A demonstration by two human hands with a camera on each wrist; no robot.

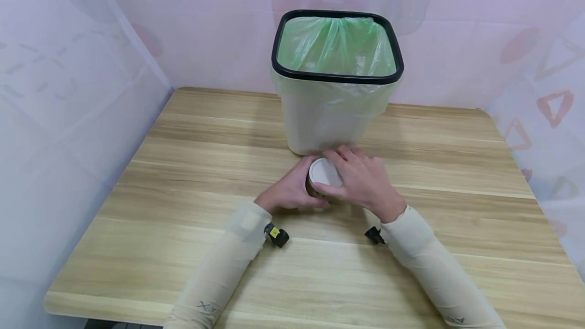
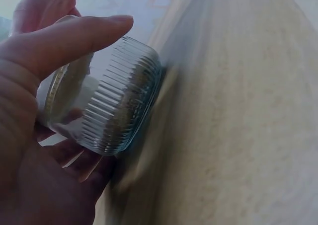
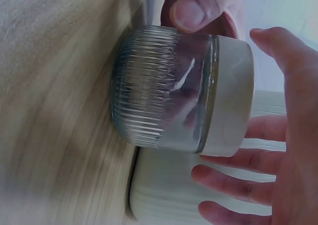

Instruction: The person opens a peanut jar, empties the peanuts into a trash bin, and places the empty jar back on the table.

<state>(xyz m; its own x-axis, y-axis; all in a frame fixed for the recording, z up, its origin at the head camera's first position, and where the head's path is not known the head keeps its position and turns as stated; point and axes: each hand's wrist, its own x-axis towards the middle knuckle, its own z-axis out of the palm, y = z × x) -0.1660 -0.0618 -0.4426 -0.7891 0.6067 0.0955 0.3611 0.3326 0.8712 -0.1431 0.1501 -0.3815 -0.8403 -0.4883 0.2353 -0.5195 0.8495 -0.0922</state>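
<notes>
A clear glass jar (image 3: 149,91) with a ribbed lower half and a white lid (image 1: 325,172) stands upright on the table, with something brownish showing through its lower part. My left hand (image 1: 292,187) grips the glass body, thumb on one side and fingers round the other. Over the top, my right hand (image 1: 365,179) curves round the lid. Its thumb lies at the lid's near edge, and the index finger reaches the far edge. From the right wrist view, the other fingers are spread beside the lid, in front of the bin.
Just behind the jar stands a whitish waste bin (image 1: 324,121) with a black rim, lined with a thin green bag. The wood-grain table (image 1: 192,166) extends to both sides. Printed cloth walls (image 1: 219,24) close off the back and sides.
</notes>
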